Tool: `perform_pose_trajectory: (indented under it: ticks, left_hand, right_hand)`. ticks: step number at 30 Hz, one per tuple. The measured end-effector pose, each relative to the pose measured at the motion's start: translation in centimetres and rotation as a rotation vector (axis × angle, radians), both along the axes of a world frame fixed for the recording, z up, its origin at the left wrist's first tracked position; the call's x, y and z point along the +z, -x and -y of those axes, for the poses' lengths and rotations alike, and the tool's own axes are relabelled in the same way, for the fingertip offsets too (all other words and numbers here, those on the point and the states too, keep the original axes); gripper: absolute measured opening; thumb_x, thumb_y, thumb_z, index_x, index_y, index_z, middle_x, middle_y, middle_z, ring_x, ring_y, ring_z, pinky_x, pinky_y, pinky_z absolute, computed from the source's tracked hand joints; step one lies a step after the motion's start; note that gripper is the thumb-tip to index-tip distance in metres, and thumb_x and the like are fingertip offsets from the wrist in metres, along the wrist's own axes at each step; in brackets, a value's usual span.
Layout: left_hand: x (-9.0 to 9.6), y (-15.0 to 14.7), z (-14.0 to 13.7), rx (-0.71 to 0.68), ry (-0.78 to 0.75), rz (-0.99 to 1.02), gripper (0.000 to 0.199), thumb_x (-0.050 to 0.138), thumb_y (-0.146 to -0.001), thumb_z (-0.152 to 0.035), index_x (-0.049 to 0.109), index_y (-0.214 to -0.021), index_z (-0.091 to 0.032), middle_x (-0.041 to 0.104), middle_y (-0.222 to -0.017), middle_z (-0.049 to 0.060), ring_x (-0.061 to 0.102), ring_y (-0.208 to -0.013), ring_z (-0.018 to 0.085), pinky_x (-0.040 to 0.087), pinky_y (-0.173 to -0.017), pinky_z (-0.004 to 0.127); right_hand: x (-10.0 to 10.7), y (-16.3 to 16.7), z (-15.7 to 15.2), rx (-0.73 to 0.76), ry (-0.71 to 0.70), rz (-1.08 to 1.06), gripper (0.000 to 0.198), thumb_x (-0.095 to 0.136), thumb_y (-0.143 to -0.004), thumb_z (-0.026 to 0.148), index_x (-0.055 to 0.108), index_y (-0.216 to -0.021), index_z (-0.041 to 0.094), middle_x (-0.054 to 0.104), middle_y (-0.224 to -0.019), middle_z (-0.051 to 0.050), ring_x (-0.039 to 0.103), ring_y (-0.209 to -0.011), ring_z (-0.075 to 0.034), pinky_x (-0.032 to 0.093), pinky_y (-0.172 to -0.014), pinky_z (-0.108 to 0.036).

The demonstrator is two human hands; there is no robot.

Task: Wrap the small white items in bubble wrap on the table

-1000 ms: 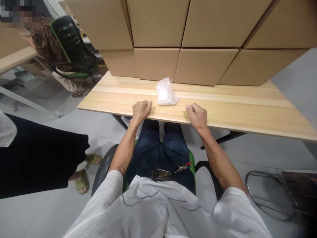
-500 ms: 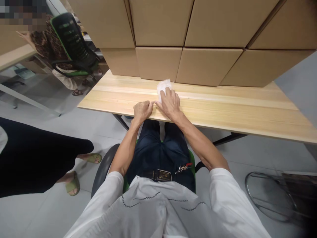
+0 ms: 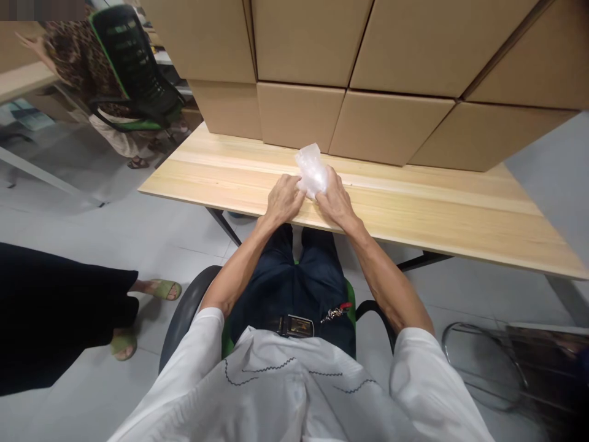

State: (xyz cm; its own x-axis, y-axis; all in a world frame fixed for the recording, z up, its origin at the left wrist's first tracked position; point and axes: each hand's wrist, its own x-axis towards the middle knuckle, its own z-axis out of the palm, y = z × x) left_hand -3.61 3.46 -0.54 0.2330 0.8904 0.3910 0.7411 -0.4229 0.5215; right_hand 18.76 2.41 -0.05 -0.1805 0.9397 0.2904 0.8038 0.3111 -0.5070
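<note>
Between my two hands is a small whitish, translucent plastic packet, perhaps bubble wrap; what it contains, if anything, I cannot make out. My left hand pinches its lower left edge with curled fingers. On its right side, my right hand grips it between thumb and fingers. The packet is tilted, its upper end pointing away from me above the wooden table. Both wrists are near the table's front edge.
Stacked cardboard boxes form a wall along the table's back. At left, a person in a black garment stands close by. Farther back, another person is beside a green-framed chair. A round metal stool frame stands at right.
My left hand has moved right and up onto the packet. My right hand has shifted from on top of the packet to its right side, so more of it shows.
</note>
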Motion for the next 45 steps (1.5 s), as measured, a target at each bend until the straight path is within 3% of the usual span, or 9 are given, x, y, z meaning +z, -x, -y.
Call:
perform_pose_trajectory:
  ticks: [7,12,16,19,24,29,38,41,45]
  left_hand:
    - [0.8,-3.4,-1.9,-0.179,0.014,-0.089,0.039,0.044,-0.132,-0.040,0.079,-0.130,-0.025,0.090,-0.150,0.016,0.074,-0.165,0.038,0.033,-0.164,0.068]
    - [2.2,-4.0,-2.2,-0.223,0.029,-0.083,0.048,0.063,-0.124,-0.048,0.072,-0.162,-0.018,0.087,-0.162,0.020,0.081,-0.153,0.041,0.056,-0.148,0.059]
    - [2.4,-4.3,-2.5,-0.284,-0.025,-0.158,0.058,0.062,-0.116,-0.034,0.071,-0.172,-0.018,0.083,-0.172,0.021,0.076,-0.163,0.044,0.052,-0.152,0.063]
    - [1.7,-4.8,-2.7,-0.419,-0.083,-0.264,0.068,0.061,-0.108,-0.021,0.073,-0.174,-0.018,0.080,-0.179,0.022,0.071,-0.173,0.043,0.033,-0.164,0.068]
    - [0.7,-4.8,-2.6,-0.517,-0.072,-0.279,0.070,0.060,-0.103,-0.015,0.077,-0.171,-0.021,0.071,-0.190,0.023,0.066,-0.181,0.042,0.040,-0.160,0.071]
    - [1.2,-2.7,-3.2,-0.658,0.087,-0.078,0.063,0.065,-0.092,-0.020,0.083,-0.152,-0.027,0.071,-0.194,0.016,0.061,-0.186,0.039,0.042,-0.160,0.067]
    - [2.0,-4.2,-5.4,-0.702,0.349,0.333,0.023,0.078,-0.092,-0.047,0.074,-0.094,-0.025,0.087,-0.117,0.009,0.081,-0.120,0.032,0.065,-0.115,0.049]
    - [2.2,-6.0,-5.7,-0.685,0.250,0.195,0.018,0.076,-0.091,-0.041,0.075,-0.101,-0.025,0.080,-0.109,0.006,0.073,-0.106,0.029,0.064,-0.105,0.047]
    - [3.2,-5.9,-5.8,-0.735,0.077,-0.140,0.049,0.073,-0.096,-0.033,0.089,-0.142,-0.023,0.079,-0.126,0.012,0.073,-0.130,0.038,0.061,-0.127,0.058]
  right_hand:
    - [-0.2,0.2,1.8,-0.064,0.111,-0.078,0.101,0.049,-0.127,0.058,0.012,-0.203,0.002,0.056,-0.199,-0.040,0.068,-0.174,-0.055,0.058,-0.144,-0.070]
    - [-0.4,0.3,0.8,-0.063,0.079,0.028,0.101,0.052,-0.121,0.043,0.013,-0.201,-0.004,0.051,-0.202,-0.040,0.056,-0.186,-0.051,0.044,-0.155,-0.071]
    - [-0.1,-2.1,2.8,-0.013,0.057,0.088,0.100,0.068,-0.115,0.051,0.039,-0.198,0.003,0.046,-0.207,-0.035,0.046,-0.193,-0.055,0.040,-0.157,-0.077]
    - [1.2,-4.9,7.7,0.097,0.071,0.108,0.068,0.062,-0.117,0.049,0.075,-0.175,0.015,0.074,-0.187,-0.027,0.065,-0.178,-0.054,0.050,-0.151,-0.079]
    - [4.4,-7.1,13.6,0.172,0.068,-0.184,0.047,0.063,-0.123,0.062,0.098,-0.132,0.032,0.100,-0.138,-0.009,0.094,-0.128,-0.041,0.074,-0.119,-0.060]
    - [3.5,-6.2,8.2,-0.094,-0.154,-0.356,0.043,0.060,-0.120,0.048,0.097,-0.125,0.026,0.098,-0.129,-0.012,0.092,-0.115,-0.035,0.072,-0.111,-0.051]
    - [1.7,-5.8,5.1,-0.036,0.099,0.199,0.049,0.050,-0.126,0.024,0.091,-0.150,0.014,0.088,-0.162,-0.023,0.077,-0.151,-0.041,0.061,-0.129,-0.051]
    - [2.1,-5.0,6.3,-0.141,0.100,0.369,0.047,0.052,-0.128,0.027,0.087,-0.155,0.011,0.082,-0.168,-0.027,0.070,-0.154,-0.047,0.064,-0.122,-0.055]
    - [2.8,-3.8,6.6,-0.218,0.124,0.471,0.052,0.048,-0.128,0.026,0.082,-0.164,0.008,0.076,-0.168,-0.032,0.068,-0.152,-0.049,0.068,-0.112,-0.056]
